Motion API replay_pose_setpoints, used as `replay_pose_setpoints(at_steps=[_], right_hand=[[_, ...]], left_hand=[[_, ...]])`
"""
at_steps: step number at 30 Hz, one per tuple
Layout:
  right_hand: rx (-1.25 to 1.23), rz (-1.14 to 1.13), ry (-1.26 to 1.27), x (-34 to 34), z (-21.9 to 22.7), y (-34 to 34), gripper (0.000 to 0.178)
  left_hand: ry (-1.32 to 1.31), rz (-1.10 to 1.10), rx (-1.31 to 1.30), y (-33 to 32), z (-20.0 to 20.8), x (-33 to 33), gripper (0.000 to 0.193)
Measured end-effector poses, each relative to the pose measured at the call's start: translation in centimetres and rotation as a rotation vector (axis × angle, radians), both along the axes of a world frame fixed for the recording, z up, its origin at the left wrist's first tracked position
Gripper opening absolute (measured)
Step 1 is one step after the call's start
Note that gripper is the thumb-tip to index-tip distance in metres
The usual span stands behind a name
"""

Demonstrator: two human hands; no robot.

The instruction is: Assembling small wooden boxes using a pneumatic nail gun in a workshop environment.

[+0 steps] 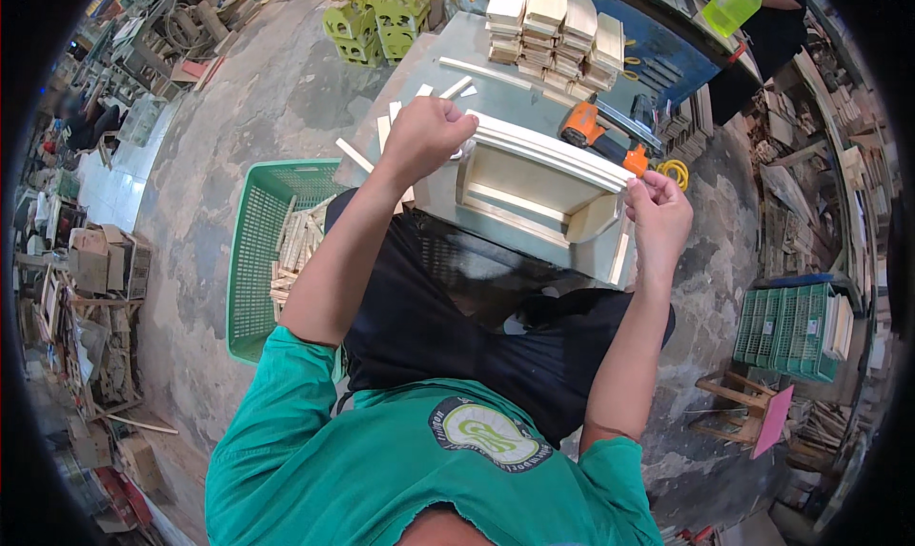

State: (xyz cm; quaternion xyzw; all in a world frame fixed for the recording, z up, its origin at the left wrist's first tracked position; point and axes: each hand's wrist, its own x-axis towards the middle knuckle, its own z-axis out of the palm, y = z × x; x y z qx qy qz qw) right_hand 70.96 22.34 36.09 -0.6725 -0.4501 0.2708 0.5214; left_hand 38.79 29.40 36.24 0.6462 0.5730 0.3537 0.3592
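A small wooden frame [519, 179] of pale boards, like a shallow rack with angled end pieces, rests on the grey work table in front of me. Several narrow strips run side by side along its far edge, among them a long wooden slat [548, 148]. My left hand [429, 138] is closed at the slat's left end, thumb and fingers pinched together. At the opposite end, my right hand [660, 212] pinches the slat's tip between thumb and fingers. Just beyond the frame lies an orange and black nail gun [610, 141], touched by neither hand.
Stacked wooden pieces [553, 31] stand at the table's far side. Loose strips [355, 155] lie left of the frame. A green basket [246, 251] of wood strips sits on the floor at my left. Yellow-green crates [381, 17] stand farther off; a person [777, 31] is at the far right.
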Motion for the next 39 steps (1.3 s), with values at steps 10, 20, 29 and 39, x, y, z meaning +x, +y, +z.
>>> replay_pose_setpoints(at_steps=[10,20,29,39], right_hand=[[-0.127,0.004,-0.062,-0.2,1.6,0.4,0.041],[-0.191,0.062,-0.051,0.9,1.9,1.0,0.040],[0.070,0.518,-0.838,-2.3,2.8,1.7,0.023],[-0.063,0.666,-0.876,1.9,5.4,2.7,0.027]], left_hand=[[0.042,-0.047,-0.143,1.3,0.3,-0.4,0.038],[-0.142,-0.087,-0.357,1.6,1.6,0.2,0.028],[0.008,-0.016,0.152,0.6,-2.4,-0.8,0.026],[-0.274,0.703,0.412,-10.0,-12.3,-18.0,0.017]])
